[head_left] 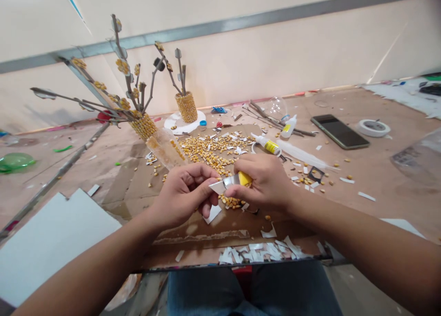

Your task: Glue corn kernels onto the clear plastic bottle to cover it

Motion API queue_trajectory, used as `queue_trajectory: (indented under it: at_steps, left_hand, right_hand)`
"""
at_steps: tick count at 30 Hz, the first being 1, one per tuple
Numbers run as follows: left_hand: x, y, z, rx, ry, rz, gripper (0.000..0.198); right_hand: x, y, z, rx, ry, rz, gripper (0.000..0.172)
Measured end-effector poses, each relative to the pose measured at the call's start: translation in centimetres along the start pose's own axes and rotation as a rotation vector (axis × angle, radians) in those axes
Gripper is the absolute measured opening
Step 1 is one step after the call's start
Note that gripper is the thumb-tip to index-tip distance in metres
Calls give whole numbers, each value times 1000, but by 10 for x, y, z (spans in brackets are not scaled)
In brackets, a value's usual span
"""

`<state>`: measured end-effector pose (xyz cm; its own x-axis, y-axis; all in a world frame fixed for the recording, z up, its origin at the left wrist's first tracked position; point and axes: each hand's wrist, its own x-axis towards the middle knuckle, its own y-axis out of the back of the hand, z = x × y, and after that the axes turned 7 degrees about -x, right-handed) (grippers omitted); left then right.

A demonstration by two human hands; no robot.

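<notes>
In my right hand [267, 180] is a yellow utility knife [244, 179], its metal end turned left. Pinched between thumb and fingers of my left hand [189, 192] is a small piece of white card [217, 186], which meets the knife's metal end. Beneath both hands lies a heap of corn kernels [210, 153] mixed with white scraps. Another white card piece [213, 213] rests just below my left fingers. Beyond the left hand stands a kernel-covered pot [143, 125] holding branches with kernel flowers.
A second kernel-covered pot [186, 107] stands on a white disc at the back. Glue bottles [270, 146], sticks [265, 116], a phone [339, 131] and a tape roll [374, 127] lie to the right. White card strips [262, 252] line the front edge; a white sheet [58, 242] is at left.
</notes>
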<state>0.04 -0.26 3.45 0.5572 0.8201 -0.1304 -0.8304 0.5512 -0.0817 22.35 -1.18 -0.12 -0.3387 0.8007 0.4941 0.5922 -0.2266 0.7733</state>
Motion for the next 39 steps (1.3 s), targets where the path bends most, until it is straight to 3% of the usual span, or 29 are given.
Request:
queue_trajectory:
  at_steps: [6,12,17,18,22,26,28,36,39]
  left_hand:
    - [-1,3,0,-38,-26,-44,45]
    - [4,6,-1,-133,-28,-42,41]
    - [-3,3,-1,-192,20,-131,33]
    - [-3,3,-2,-191,26,-133,32]
    - [1,3,-5,-169,26,-120,38]
    - [7,4,-9,-176,11,-124,41]
    - [10,4,-10,-168,7,-107,41]
    - [14,0,-14,-24,128,-88,47]
    - [12,7,-13,204,-47,-25,38]
  right_hand:
    - [0,-1,-1,3,4,53,81]
    - [0,-4,-4,-12,-88,88,80]
    - [10,0,22,37,-429,96,79]
    - [11,2,27,37,-438,118,78]
    - [12,6,26,334,-279,164,58]
    - [4,0,7,553,120,153,14]
    - [1,-5,2,537,219,159,17]
    - [-3,-10,2,487,205,174,9]
    - [-2,-9,-3,550,52,183,4]
